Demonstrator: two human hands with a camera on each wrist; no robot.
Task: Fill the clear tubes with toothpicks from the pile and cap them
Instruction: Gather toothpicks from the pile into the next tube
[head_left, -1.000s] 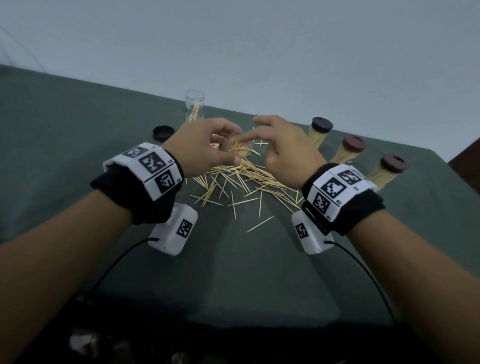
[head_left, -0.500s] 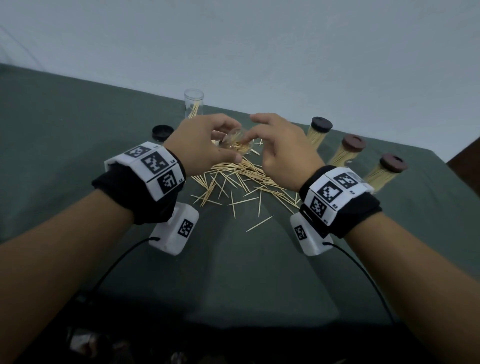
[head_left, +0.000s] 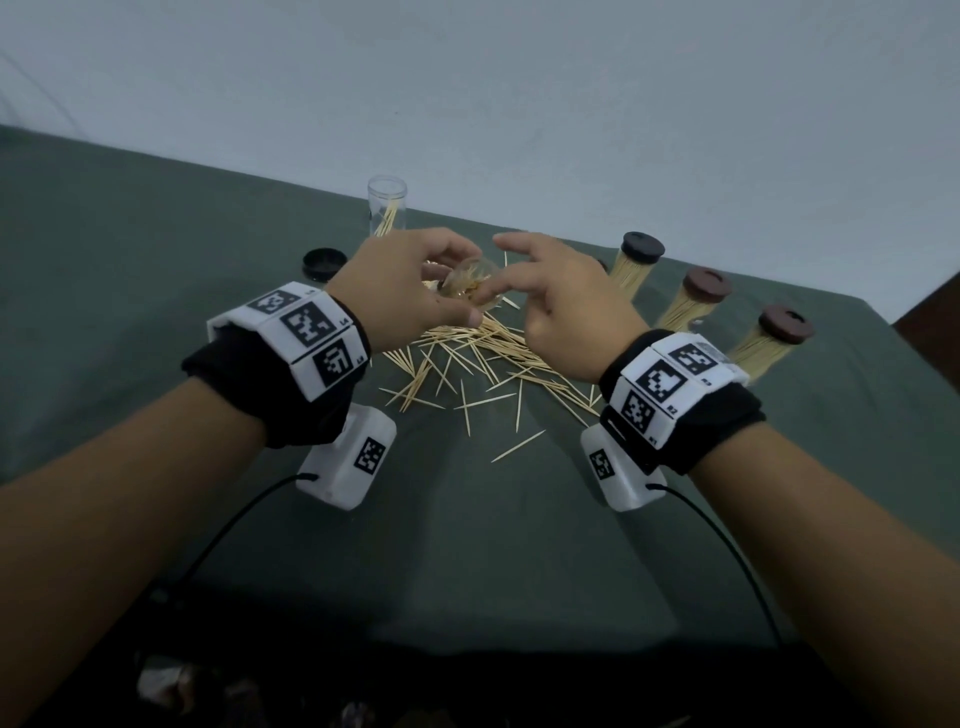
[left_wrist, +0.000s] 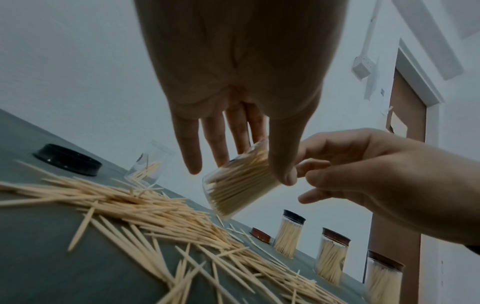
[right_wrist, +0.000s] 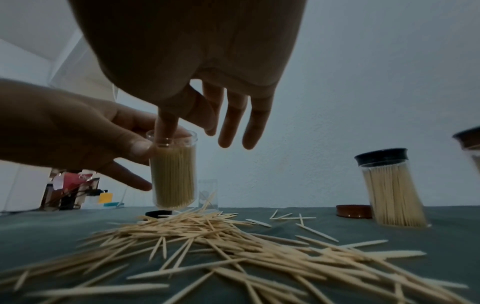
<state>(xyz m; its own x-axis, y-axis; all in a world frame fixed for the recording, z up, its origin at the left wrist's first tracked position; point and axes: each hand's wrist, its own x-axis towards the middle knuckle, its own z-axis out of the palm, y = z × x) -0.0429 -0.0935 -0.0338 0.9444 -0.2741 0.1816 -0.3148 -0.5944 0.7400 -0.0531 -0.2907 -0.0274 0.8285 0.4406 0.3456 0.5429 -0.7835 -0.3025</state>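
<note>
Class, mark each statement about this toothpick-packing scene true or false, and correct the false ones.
1. The left hand holds a clear tube packed with toothpicks. True.
2. That tube already wears a cap. False: its mouth is open, with a right hand fingertip at it.
3. Three capped tubes stand to the right. True.
4. The black cap sits on the far tube. False: it lies on the table, and that tube is uncapped.
5. The toothpick pile is used up. False: many remain.

Toothpick pile (head_left: 483, 364) mid-table, open tube (head_left: 387, 208) behind it, loose cap (head_left: 323, 262) left – three capped tubes (head_left: 693, 306) right.
</note>
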